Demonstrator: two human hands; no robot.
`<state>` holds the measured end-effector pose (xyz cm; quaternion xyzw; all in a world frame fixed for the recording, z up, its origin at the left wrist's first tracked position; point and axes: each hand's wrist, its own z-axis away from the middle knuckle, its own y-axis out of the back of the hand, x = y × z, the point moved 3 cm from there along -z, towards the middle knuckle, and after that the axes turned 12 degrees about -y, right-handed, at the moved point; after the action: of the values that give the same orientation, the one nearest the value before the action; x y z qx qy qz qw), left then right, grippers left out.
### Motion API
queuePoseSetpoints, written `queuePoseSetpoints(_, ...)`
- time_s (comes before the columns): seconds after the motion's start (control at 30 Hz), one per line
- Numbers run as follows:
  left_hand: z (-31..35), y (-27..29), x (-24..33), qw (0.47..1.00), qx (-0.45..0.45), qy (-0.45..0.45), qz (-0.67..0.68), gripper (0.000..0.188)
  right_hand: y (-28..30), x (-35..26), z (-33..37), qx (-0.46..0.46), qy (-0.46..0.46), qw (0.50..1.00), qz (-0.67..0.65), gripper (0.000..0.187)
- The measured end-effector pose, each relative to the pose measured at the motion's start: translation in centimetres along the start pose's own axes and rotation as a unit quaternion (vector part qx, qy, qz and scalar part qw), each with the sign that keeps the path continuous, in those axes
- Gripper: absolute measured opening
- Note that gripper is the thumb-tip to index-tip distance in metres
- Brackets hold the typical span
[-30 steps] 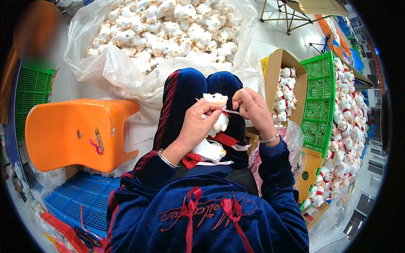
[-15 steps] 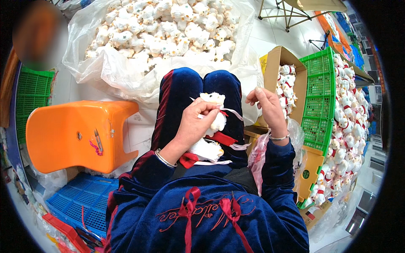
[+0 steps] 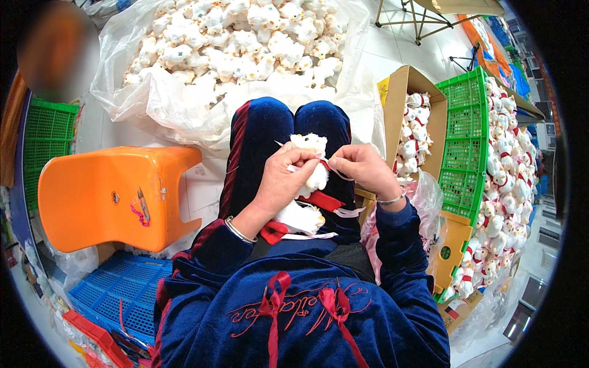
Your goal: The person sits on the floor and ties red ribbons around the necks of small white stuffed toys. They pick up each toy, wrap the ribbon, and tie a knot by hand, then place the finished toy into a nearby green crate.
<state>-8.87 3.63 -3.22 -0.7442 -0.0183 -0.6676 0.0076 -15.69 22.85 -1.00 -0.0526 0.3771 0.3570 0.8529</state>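
A small white plush toy (image 3: 315, 178) is held upright over my lap, with red at its neck. My left hand (image 3: 279, 181) is closed at the toy's neck, pinching it and a pale ribbon. At the neck's right side, my right hand (image 3: 365, 169) is closed, its thumb and forefinger pinching the pale ribbon (image 3: 340, 175). A second white plush toy (image 3: 299, 218) lies on my lap below. Between the two toys lies a red cloth piece (image 3: 323, 200) with a pale ribbon end. Another red cloth piece (image 3: 273, 232) rests near my left wrist.
Ahead, a clear plastic sheet (image 3: 141, 98) holds a heap of white plush toys (image 3: 245, 43). An orange stool (image 3: 92, 196) with small snips (image 3: 143, 203) stands left. On the right are a cardboard box (image 3: 434, 122) of toys, a green crate (image 3: 461, 138) and more red-collared toys (image 3: 503, 165).
My right hand has moved left and down from beside my knee to the toy's neck, and now pinches the ribbon. My left hand keeps its hold on the toy.
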Motion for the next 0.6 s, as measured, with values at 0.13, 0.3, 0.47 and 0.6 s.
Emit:
queuePoseSetpoints(0.13,-0.1,-0.1,0.0,1.0,0.011,-0.023,-0.009,0.015,-0.4,0.0,-0.2,0.009,-0.011,1.0,-0.007,0.021)
queuePoseSetpoints(0.3,-0.1,-0.3,0.3,1.0,0.007,-0.007,0.015,0.015,-1.8,-0.8,0.5,-0.112,0.007,0.986,-0.123,0.021)
queuePoseSetpoints(0.47,-0.1,0.0,-0.2,1.0,0.004,0.006,0.029,0.013,-1.9,-1.3,0.2,-0.068,0.003,0.993,-0.1,0.018)
queuePoseSetpoints(0.6,-0.2,0.2,0.1,0.998,0.001,0.033,0.053,0.014,-1.5,-1.7,0.7,-0.051,0.008,0.993,-0.101,0.012)
